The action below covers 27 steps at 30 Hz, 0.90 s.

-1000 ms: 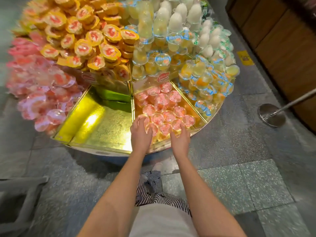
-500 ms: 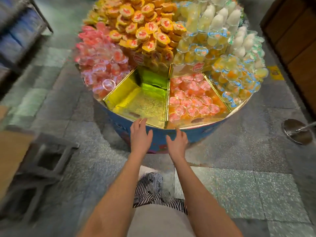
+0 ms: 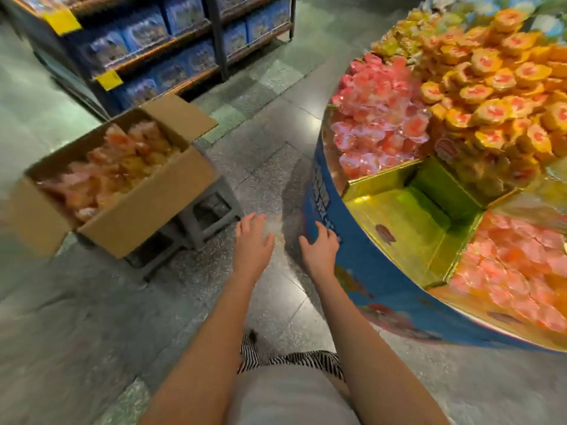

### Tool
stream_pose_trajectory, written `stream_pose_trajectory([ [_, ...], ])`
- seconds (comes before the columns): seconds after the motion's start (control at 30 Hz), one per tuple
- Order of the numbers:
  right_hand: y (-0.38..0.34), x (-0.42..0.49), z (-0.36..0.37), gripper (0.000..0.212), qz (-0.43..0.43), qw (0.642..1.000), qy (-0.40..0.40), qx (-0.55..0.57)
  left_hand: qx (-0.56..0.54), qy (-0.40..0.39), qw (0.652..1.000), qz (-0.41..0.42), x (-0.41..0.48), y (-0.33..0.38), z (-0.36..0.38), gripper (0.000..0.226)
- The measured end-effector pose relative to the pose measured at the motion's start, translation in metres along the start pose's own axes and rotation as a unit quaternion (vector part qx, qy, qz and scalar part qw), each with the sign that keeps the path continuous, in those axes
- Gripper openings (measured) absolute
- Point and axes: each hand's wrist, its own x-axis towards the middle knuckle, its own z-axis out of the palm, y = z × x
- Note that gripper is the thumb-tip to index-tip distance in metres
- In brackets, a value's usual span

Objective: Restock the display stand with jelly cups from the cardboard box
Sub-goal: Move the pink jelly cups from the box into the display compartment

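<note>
The left hand (image 3: 253, 240), empty and loose-fingered like the right hand (image 3: 319, 250), hung nearer the open brown cardboard box (image 3: 147, 207), which lay forward-left of it.

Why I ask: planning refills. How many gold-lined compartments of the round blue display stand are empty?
1: the gold-lined compartment at the near rim, between the heaped pink jelly cups and the flat pink layer. Others may hide beyond view.
</note>
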Motion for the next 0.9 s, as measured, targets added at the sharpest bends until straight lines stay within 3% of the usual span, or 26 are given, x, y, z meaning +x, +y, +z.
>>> stream_pose_trajectory([
  [0.4,-0.205,0.005,0.229,0.054,-0.079,0.985,-0.148,-0.046,0.013,0.08,0.982,-0.172,0.096,-0.212,-0.185,0.053],
  [0.9,-0.31,0.058,0.368,0.06,-0.175,0.93,-0.271,-0.177,-0.114,0.167,0.907,-0.37,0.162,-0.347,-0.233,0.054],
])
